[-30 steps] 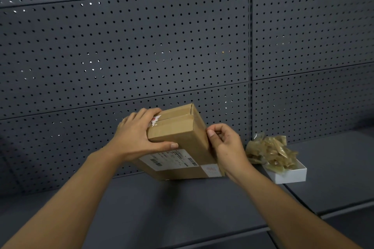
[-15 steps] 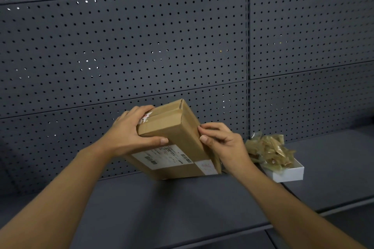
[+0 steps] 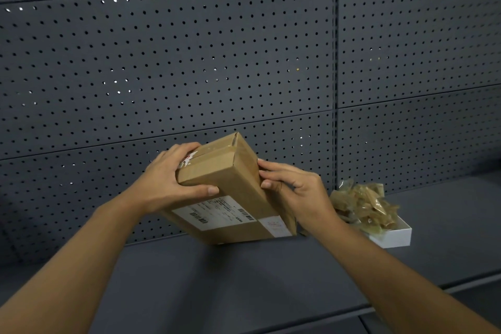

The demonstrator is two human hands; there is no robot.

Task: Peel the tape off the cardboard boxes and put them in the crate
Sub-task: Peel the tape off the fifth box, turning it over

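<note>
Head camera: a tilted cardboard box (image 3: 238, 187) sits between two hands above a grey shelf (image 3: 244, 279), its lower edge near the shelf surface. The left hand (image 3: 168, 179) grips its upper left end, thumb across the front face. The right hand (image 3: 295, 190) presses curled fingers against its right side. Crumpled tape (image 3: 363, 203) fills a white tray (image 3: 393, 237) just right.

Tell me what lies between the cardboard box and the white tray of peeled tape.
The right hand, pressed against the cardboard box, left of the white tray; head view.
</note>
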